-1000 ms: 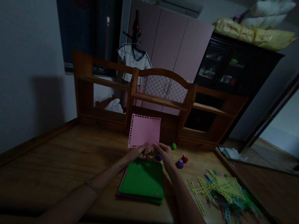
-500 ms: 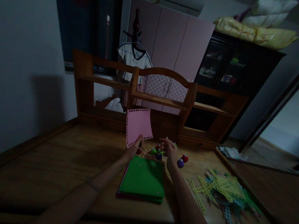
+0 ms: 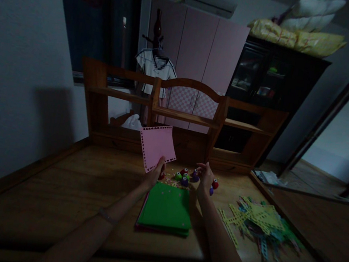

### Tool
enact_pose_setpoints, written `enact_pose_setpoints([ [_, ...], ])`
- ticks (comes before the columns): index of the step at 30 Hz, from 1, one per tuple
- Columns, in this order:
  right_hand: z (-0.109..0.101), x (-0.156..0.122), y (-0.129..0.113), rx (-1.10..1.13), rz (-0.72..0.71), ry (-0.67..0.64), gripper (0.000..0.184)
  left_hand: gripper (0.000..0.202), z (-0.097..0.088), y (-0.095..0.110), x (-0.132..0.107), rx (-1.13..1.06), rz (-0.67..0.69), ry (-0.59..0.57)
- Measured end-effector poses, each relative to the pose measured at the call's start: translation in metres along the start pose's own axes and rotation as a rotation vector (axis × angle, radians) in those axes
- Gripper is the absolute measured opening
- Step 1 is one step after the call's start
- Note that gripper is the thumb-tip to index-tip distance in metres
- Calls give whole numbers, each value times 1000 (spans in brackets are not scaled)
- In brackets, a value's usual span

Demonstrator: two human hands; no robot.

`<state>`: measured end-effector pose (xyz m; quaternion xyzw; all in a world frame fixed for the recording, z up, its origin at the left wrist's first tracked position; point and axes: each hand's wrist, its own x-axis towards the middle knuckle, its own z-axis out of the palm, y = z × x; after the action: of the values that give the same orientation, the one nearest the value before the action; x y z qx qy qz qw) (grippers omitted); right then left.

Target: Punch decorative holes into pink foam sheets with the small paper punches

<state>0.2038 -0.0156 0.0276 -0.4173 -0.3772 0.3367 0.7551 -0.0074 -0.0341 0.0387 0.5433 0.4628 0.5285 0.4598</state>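
My left hand is closed on the lower edge of a pink paper sheet, which is held upright. Small punched cut-outs run along several of its edges. My right hand is beside a purple craft punch, its fingers apart and pointing left; I see nothing held in it. More small punches lie between the hands, among them a green punch and a second purple punch. Paper bits are scattered around them. Below lies a stack of coloured sheets with a green sheet on top.
At the right of the wooden table lies a tangled pile of punched paper strips, yellow, green and blue. A red punch is just right of my right hand. A wooden shelf unit closes off the table's back.
My right hand has moved a little to the right, and a purple punch now shows left of its fingers. The pink sheet has shifted slightly left, still in my left hand.
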Motion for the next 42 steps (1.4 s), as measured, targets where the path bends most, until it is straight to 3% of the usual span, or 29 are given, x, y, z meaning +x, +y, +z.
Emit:
enact_pose_setpoints([
  [8, 0, -1, 4, -31, 41, -26, 57, 61, 1, -14, 8, -52, 20, -76],
  [28, -1, -3, 9, -102, 29, -34, 64, 64, 0, -30, 15, 32, -60, -62],
  [42, -1, -1, 13, -199, 53, -35, 66, 65, 0, -19, 10, 95, -65, -36],
])
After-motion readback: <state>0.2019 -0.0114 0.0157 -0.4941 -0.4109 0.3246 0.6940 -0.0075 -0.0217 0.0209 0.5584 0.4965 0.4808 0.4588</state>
